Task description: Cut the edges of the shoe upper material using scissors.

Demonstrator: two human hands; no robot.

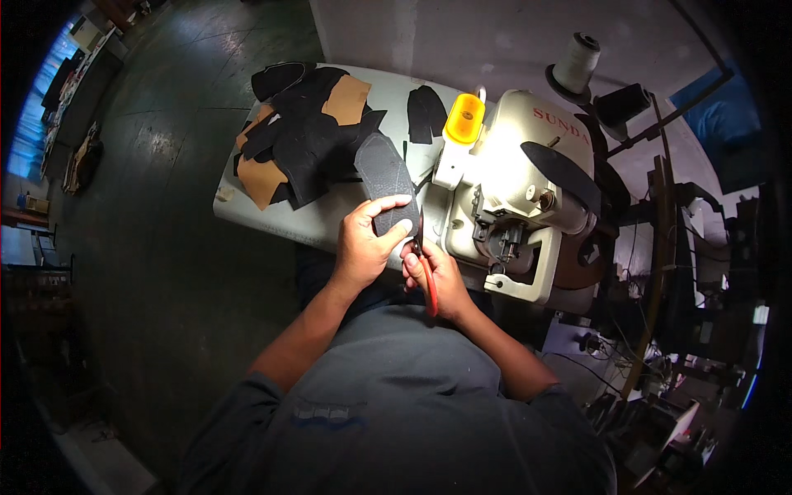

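Sole-shaped piece (384, 172), partly finger-covered, is pinched by the left hand (363, 242) while the right hand (446, 282) grips scissors (430, 290).

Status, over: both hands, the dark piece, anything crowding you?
Left hand gripping dark sole-shaped piece. Right hand holding red-handled scissors by piece's right edge. Sewing machine close on the right.
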